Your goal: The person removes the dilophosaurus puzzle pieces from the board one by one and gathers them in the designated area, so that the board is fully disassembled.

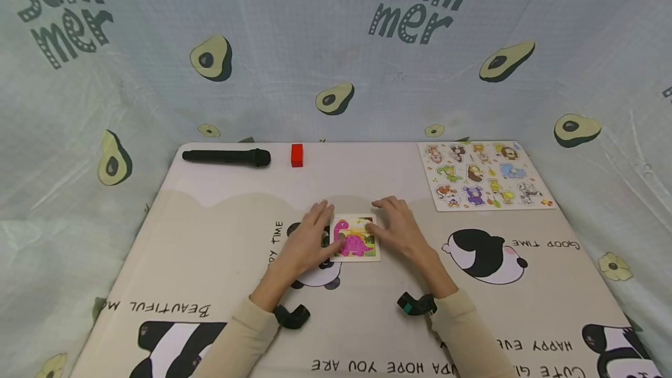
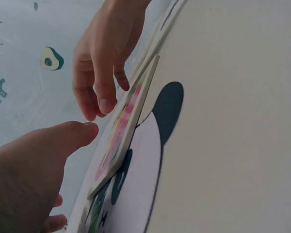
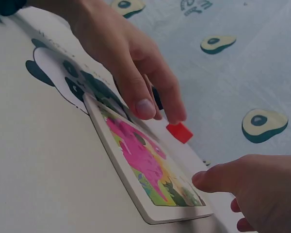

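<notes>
A small square board with a pink dinosaur picture lies flat on the table, framed in white. At its left edge is my left hand, fingers extended and thumb over the picture. My right hand is at the board's upper right, its thumb by the corner and its fingers relaxed beyond. The right wrist view shows the board with the left hand above its far end and the right hand by the near corner. Neither hand grips anything; whether the thumbs touch the board I cannot tell.
A black microphone-like stick lies at the back left, with a red block to its right. A larger board of animal pictures rests at the back right. The tablecloth has printed pandas and lettering; a patterned curtain hangs behind.
</notes>
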`<act>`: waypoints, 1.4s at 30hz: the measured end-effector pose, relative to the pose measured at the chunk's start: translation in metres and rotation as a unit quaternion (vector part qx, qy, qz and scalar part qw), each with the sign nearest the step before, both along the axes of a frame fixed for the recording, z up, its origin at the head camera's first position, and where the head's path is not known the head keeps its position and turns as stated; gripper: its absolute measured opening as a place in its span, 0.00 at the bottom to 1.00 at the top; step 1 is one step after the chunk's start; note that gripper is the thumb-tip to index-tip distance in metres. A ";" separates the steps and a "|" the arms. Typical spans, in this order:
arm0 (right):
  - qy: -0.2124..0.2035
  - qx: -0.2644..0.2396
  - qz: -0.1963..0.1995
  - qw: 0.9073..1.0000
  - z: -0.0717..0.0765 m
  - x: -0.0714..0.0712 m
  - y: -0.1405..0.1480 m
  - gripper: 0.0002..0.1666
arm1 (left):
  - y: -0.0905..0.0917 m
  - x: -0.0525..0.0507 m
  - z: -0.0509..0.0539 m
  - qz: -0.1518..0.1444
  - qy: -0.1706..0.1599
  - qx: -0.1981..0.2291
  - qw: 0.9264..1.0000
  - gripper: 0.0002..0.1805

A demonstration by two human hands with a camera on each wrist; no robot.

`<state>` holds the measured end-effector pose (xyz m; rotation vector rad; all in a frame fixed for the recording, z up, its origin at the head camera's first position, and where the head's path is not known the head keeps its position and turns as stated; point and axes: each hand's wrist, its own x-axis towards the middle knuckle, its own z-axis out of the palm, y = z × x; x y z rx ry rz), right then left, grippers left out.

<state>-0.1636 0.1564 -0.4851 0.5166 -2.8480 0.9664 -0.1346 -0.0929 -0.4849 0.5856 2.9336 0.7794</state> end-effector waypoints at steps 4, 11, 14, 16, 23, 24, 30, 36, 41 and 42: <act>0.001 0.009 0.002 1.000 0.000 0.001 -0.002 0.30 | 0.000 0.002 -0.001 -0.019 0.012 0.011 1.000 0.44; 0.004 0.024 0.000 1.000 -0.003 0.001 -0.006 0.24 | 0.002 0.005 -0.002 -0.036 0.020 0.013 0.999 0.40; 0.007 0.029 -0.001 1.000 -0.003 0.002 -0.007 0.21 | 0.003 0.005 -0.004 -0.047 0.035 0.005 0.998 0.39; 0.009 0.030 -0.003 1.000 -0.003 0.002 -0.007 0.19 | 0.004 0.005 -0.006 -0.056 0.049 -0.001 0.997 0.39; 0.006 0.031 -0.006 0.999 -0.003 0.003 -0.007 0.15 | 0.007 0.006 -0.008 -0.077 0.072 -0.018 0.994 0.37; 0.003 0.032 -0.007 0.999 -0.003 0.003 -0.007 0.15 | 0.007 0.007 -0.009 -0.078 0.074 -0.022 0.994 0.37; -0.019 0.035 -0.012 0.999 -0.001 0.006 -0.011 0.16 | 0.009 0.011 -0.008 -0.078 0.073 -0.052 0.993 0.35; -0.054 0.015 -0.010 0.998 -0.002 0.006 -0.013 0.16 | 0.012 0.015 -0.006 -0.082 0.083 -0.077 0.990 0.32; -0.058 0.006 -0.003 0.998 -0.002 0.005 -0.012 0.17 | 0.014 0.014 -0.007 -0.082 0.090 -0.090 0.988 0.31; -0.057 0.006 -0.003 0.998 -0.002 0.005 -0.012 0.17 | 0.015 0.014 -0.007 -0.082 0.091 -0.090 0.988 0.31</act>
